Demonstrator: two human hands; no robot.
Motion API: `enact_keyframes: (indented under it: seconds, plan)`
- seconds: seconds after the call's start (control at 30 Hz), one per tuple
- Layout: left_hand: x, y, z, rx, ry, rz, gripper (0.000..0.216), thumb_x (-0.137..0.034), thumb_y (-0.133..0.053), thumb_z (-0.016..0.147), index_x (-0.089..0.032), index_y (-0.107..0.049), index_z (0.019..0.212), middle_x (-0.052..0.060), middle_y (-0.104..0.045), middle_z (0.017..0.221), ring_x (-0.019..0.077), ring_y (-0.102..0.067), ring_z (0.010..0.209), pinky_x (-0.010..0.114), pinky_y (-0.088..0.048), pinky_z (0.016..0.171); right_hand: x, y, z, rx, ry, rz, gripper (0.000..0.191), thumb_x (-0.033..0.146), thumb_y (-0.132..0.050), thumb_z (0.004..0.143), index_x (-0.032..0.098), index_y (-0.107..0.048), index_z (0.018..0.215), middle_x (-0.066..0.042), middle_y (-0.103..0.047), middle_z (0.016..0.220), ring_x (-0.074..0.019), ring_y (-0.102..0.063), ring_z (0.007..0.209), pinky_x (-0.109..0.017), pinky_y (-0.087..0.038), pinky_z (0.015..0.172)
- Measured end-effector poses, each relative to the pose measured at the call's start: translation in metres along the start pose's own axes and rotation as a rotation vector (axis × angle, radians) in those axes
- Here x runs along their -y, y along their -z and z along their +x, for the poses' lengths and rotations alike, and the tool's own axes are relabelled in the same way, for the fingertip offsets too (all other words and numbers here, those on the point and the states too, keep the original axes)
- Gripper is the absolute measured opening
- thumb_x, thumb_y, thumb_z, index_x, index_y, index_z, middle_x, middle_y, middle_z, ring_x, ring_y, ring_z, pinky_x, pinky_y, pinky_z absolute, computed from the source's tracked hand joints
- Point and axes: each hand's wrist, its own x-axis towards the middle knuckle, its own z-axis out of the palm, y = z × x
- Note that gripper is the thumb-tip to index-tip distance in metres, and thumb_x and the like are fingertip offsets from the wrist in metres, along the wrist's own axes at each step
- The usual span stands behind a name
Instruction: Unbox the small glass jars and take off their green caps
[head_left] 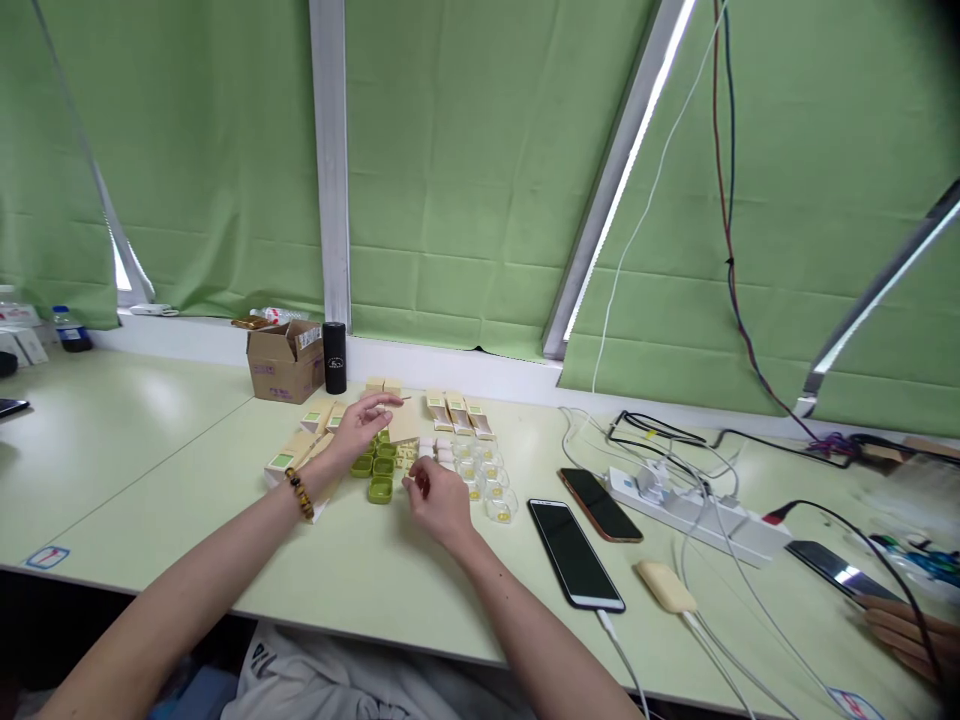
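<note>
My left hand (365, 428) is above the green square cups (380, 489), palm down with its fingers stretched to the right; I see nothing held in it. My right hand (439, 500) is closed, thumb and fingertips pinched beside small pale-yellow pieces (406, 457). What sits in that pinch, if anything, is too small to make out. Behind the pieces lies a beige card (404, 426). Small pale-pink blocks (444, 452) stand just past my right hand, and several clear plastic cups with yellow bottoms (500, 504) are to its right. Open beige cartons (285, 459) lie partly behind my left forearm.
More open cartons (459, 413) lie at the back. A cardboard box (286, 362) and black cylinder (334, 358) stand by the wall. To the right are phones (576, 553), a power strip (697, 515), tangled cables and a yellow case (666, 586). Another person's hand (911, 635) is far right.
</note>
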Motion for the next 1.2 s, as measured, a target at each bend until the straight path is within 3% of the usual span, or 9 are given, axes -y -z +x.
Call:
enact_keyframes:
  seconds: [0.1, 0.27, 0.53, 0.73, 1.03, 1.1, 1.2]
  plan:
    - [-0.006, -0.008, -0.026, 0.041, 0.102, -0.395, 0.045, -0.042, -0.068, 0.091, -0.024, -0.061, 0.132, 0.011, -0.069, 0.129, 0.0248, -0.069, 0.108, 0.039, -0.059, 0.091, -0.007, -0.003, 0.006, -0.109, -0.016, 0.286, 0.022, 0.029, -0.065, 0.086, 0.024, -0.057, 0.106, 0.000, -0.070, 0.090, -0.0174, -0.063, 0.076, -0.027, -0.043, 0.067]
    - [0.000, -0.019, -0.045, 0.097, 0.246, -0.761, 0.048, -0.038, -0.074, 0.091, -0.028, -0.055, 0.133, 0.009, -0.069, 0.128, 0.0241, -0.072, 0.106, 0.033, -0.059, 0.082, -0.012, -0.011, 0.009, -0.163, 0.089, 0.683, 0.063, 0.029, -0.075, 0.076, 0.025, -0.050, 0.134, -0.009, -0.063, 0.127, -0.0246, -0.061, 0.109, -0.034, -0.054, 0.080]
    - [0.010, -0.022, -0.054, 0.121, 0.314, -0.892, 0.045, -0.032, -0.077, 0.088, -0.025, -0.057, 0.128, 0.010, -0.067, 0.129, 0.0248, -0.070, 0.107, 0.031, -0.058, 0.079, -0.004, -0.011, 0.001, -0.130, 0.174, 0.726, 0.070, 0.027, -0.078, 0.077, 0.028, -0.047, 0.139, -0.009, -0.059, 0.137, -0.0290, -0.058, 0.124, -0.046, -0.053, 0.100]
    - [0.014, -0.029, -0.056, 0.129, 0.230, -0.690, 0.043, -0.043, -0.074, 0.092, -0.023, -0.057, 0.126, 0.010, -0.064, 0.129, 0.0226, -0.067, 0.108, 0.030, -0.056, 0.082, -0.006, -0.007, 0.000, -0.178, 0.249, 0.708, 0.069, 0.022, -0.078, 0.074, 0.029, -0.049, 0.136, -0.009, -0.057, 0.140, -0.0290, -0.059, 0.125, -0.047, -0.053, 0.104]
    - [0.011, -0.027, -0.062, -0.176, -0.252, -0.017, 0.025, -0.038, -0.059, 0.102, -0.022, -0.058, 0.123, 0.011, -0.058, 0.124, 0.0228, -0.058, 0.117, 0.039, -0.050, 0.102, -0.012, -0.004, 0.002, -0.310, 0.226, 0.670, 0.068, 0.018, -0.073, 0.076, 0.027, -0.049, 0.139, -0.011, -0.057, 0.140, -0.0309, -0.057, 0.130, -0.053, -0.051, 0.110]
    - [0.008, -0.026, -0.066, -0.155, -0.334, 0.093, 0.022, -0.035, -0.054, 0.104, -0.022, -0.060, 0.121, 0.012, -0.056, 0.126, 0.0246, -0.057, 0.122, 0.041, -0.049, 0.105, -0.013, -0.003, 0.002, -0.349, 0.227, 0.629, 0.067, 0.019, -0.072, 0.077, 0.028, -0.050, 0.140, -0.012, -0.055, 0.141, -0.0313, -0.056, 0.130, -0.055, -0.050, 0.110]
    - [0.007, -0.027, -0.069, -0.066, -0.328, 0.155, 0.027, -0.035, -0.050, 0.106, -0.023, -0.062, 0.126, 0.014, -0.056, 0.130, 0.0268, -0.055, 0.127, 0.043, -0.049, 0.106, -0.010, 0.002, 0.001, -0.378, 0.253, 0.580, 0.065, 0.020, -0.071, 0.079, 0.029, -0.051, 0.141, -0.011, -0.054, 0.141, -0.0320, -0.053, 0.133, -0.056, -0.049, 0.112]
